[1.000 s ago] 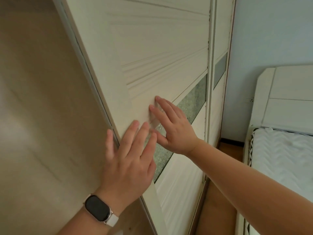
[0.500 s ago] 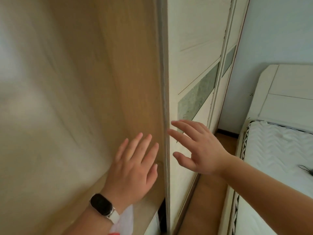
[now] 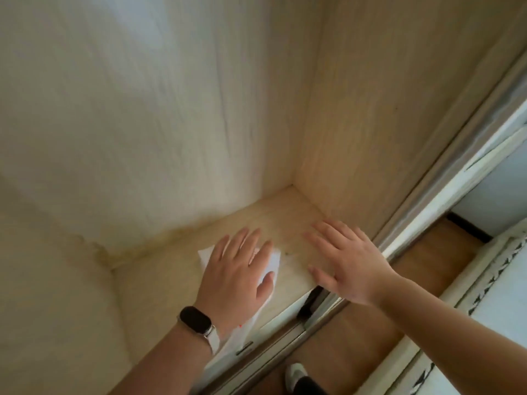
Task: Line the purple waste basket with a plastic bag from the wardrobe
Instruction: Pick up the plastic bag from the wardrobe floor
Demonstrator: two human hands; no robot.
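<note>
Flat white plastic bag (image 3: 276, 262) beneath spread left hand (image 3: 236, 276), right hand (image 3: 350, 265) spread too

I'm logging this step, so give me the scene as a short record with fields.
place: inside the open wardrobe, above its wooden shelf
left hand: fingers straight, spread over the plastic bag; contact unclear
right hand: open above bare shelf, holding nothing
plastic bag: white, lying on the shelf, mostly hidden
waste basket: not in view

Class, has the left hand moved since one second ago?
Yes: the left hand moved off the sliding door, into the wardrobe, over the white bag.
</note>
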